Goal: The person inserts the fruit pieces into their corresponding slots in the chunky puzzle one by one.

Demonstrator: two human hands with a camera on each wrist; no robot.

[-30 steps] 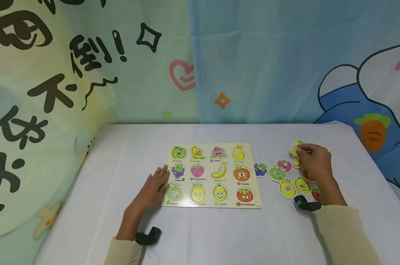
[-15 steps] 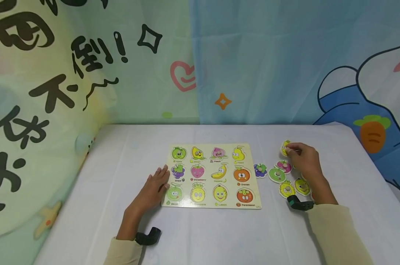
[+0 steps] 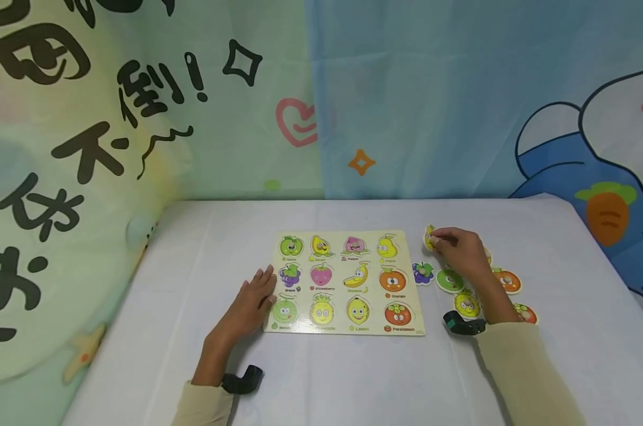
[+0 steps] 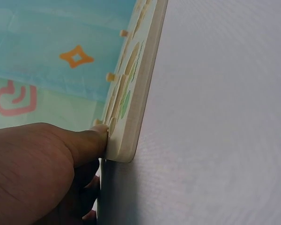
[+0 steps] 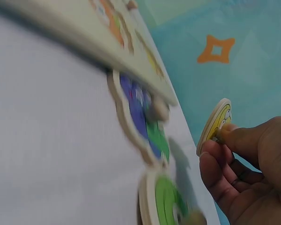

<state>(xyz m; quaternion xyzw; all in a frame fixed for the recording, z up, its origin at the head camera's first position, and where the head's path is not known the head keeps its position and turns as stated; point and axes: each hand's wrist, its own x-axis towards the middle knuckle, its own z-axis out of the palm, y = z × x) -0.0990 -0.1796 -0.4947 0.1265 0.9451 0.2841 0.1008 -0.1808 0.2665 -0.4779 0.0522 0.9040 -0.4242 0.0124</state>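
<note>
A wooden fruit puzzle board (image 3: pixel 378 324) lies on the white table with rows of fruit faces. My left hand (image 3: pixel 251 303) rests at its left edge, fingers extended; in the left wrist view the thumb (image 4: pixel 86 143) touches the board's corner. With thumb and fingers, my right hand (image 3: pixel 464 253) pinches a yellow fruit puzzle piece (image 3: pixel 428 238) by its knob, above the table to the right of the board. Tilted on edge, that yellow piece shows again in the right wrist view; which fruit it is I cannot tell.
Beside the board's right edge lies a purple grape piece (image 3: pixel 423 273), then a green round piece (image 3: pixel 450 281). A yellow pineapple piece (image 3: pixel 467 304), an orange piece (image 3: pixel 508 280) and a red persimmon piece (image 3: pixel 526 313) lie around the right forearm. Printed cloth (image 3: pixel 407 106) hangs behind the table.
My right hand has lifted the yellow piece away from the far side of the loose pieces and carried it left toward the board. The left hand has stayed at the board's edge.
</note>
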